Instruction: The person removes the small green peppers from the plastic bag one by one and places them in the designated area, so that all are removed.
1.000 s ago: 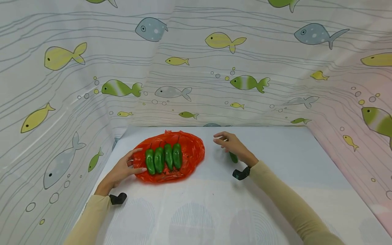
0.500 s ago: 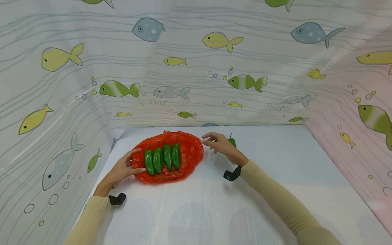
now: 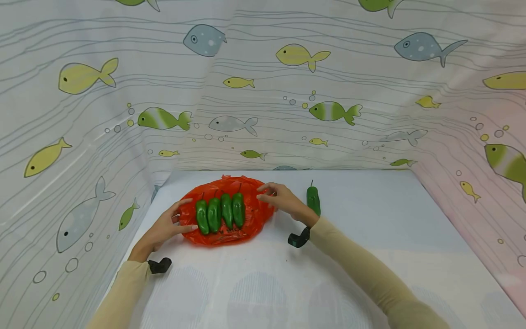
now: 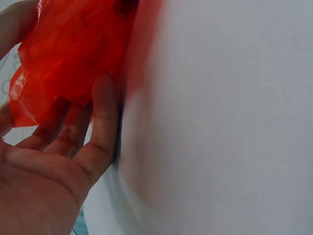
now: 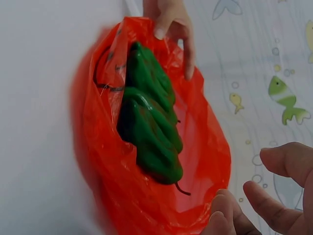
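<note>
Several glossy green peppers (image 3: pixel 213 214) with thin dark stems lie side by side in a red plastic bag (image 3: pixel 256 219), spread on the table at the centre left. My left hand (image 3: pixel 164 228) holds the bag's left edge. The left wrist view shows that hand's fingers (image 4: pixel 100 137) around the thin red plastic, some tips hidden behind it. My right hand (image 3: pixel 287 201) hovers at the bag's right side with nothing in it, its fingers loosely bent and apart. Its fingertips (image 5: pixel 254 188) are right at the rim. One more green pepper (image 3: pixel 313 199) lies alone behind the right wrist.
The white table (image 3: pixel 370 205) stretches right and toward the front, with pale printed circles on the cloth. Fish-patterned sheets (image 3: pixel 263 128) wall it in at the back and both sides. Each wrist carries a small black camera (image 3: pixel 299 237).
My right hand has moved left, from over the lone pepper to the bag's right edge, uncovering that pepper on the table. My left hand stays where it was.
</note>
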`<state>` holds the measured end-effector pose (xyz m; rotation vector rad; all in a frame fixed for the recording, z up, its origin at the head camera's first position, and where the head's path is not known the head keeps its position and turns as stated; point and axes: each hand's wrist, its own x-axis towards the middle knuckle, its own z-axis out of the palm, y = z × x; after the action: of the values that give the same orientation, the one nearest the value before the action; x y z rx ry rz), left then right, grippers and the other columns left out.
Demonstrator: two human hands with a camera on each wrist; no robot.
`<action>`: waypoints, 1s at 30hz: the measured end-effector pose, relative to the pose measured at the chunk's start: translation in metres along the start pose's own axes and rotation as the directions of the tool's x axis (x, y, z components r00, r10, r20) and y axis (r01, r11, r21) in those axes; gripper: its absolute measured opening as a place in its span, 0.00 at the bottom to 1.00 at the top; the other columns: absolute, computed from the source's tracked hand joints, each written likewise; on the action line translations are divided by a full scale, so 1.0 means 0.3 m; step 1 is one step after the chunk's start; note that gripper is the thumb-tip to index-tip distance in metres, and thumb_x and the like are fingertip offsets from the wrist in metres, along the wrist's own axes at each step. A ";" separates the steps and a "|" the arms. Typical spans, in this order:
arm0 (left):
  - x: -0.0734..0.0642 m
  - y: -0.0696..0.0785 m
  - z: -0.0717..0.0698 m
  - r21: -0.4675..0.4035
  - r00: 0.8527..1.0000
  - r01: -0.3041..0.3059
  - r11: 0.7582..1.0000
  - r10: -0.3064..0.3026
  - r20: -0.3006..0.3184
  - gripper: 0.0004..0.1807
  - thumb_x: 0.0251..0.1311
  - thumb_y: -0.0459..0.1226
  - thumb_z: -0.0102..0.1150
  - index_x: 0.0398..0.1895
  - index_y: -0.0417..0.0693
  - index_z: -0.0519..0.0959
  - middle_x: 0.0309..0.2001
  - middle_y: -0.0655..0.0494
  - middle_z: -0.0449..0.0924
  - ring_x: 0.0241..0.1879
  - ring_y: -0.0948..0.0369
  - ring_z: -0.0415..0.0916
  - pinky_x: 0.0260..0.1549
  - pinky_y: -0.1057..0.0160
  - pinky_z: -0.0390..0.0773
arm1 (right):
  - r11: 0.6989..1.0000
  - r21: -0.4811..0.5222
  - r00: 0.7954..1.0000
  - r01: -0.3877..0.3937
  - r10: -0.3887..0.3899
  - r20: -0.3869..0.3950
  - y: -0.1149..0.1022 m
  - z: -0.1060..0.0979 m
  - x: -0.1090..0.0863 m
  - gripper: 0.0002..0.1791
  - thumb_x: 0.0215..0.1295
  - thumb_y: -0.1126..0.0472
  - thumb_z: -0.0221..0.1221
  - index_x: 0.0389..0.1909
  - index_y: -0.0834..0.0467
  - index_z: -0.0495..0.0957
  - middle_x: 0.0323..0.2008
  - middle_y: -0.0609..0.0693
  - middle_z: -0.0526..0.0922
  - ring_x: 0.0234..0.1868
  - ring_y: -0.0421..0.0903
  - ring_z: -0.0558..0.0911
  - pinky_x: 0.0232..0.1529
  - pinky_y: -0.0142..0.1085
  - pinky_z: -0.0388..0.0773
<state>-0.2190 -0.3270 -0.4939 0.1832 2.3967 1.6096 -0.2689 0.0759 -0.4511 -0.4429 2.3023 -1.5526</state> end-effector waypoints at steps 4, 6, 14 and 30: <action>0.001 0.002 0.001 0.007 1.000 0.000 1.000 0.000 0.000 0.50 0.58 0.40 0.76 0.80 0.57 0.56 0.73 0.40 0.60 0.65 0.39 0.66 0.55 0.52 0.79 | 1.000 0.006 1.000 -0.010 0.010 0.010 -0.004 0.023 0.018 0.26 0.71 0.48 0.64 0.65 0.57 0.77 0.47 0.59 0.80 0.41 0.54 0.80 0.45 0.51 0.82; -0.001 0.004 0.001 0.005 1.000 0.000 1.000 0.000 0.001 0.50 0.59 0.40 0.75 0.80 0.56 0.55 0.74 0.40 0.59 0.65 0.39 0.66 0.55 0.51 0.80 | 1.000 0.008 1.000 -0.013 0.013 0.019 -0.008 0.033 0.023 0.27 0.71 0.48 0.64 0.65 0.57 0.76 0.47 0.59 0.79 0.42 0.55 0.81 0.43 0.49 0.82; -0.010 0.005 0.005 0.002 1.000 0.002 1.000 -0.002 0.000 0.51 0.59 0.40 0.75 0.81 0.56 0.55 0.74 0.39 0.58 0.65 0.38 0.65 0.56 0.49 0.79 | 1.000 -0.022 1.000 -0.014 0.015 0.026 -0.013 0.071 0.047 0.26 0.72 0.47 0.64 0.65 0.54 0.76 0.49 0.59 0.81 0.42 0.52 0.80 0.37 0.37 0.80; -0.009 0.006 0.016 0.008 1.000 -0.006 1.000 0.006 0.000 0.50 0.59 0.38 0.75 0.81 0.56 0.56 0.74 0.40 0.59 0.65 0.39 0.67 0.55 0.53 0.79 | 0.998 0.029 0.998 -0.051 0.049 0.046 0.019 0.125 0.113 0.27 0.73 0.49 0.63 0.66 0.59 0.74 0.48 0.68 0.81 0.35 0.52 0.81 0.32 0.36 0.77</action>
<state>-0.2150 -0.3227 -0.4935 0.1918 2.4051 1.6032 -0.2837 0.0323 -0.4729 -0.4054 2.2355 -1.5358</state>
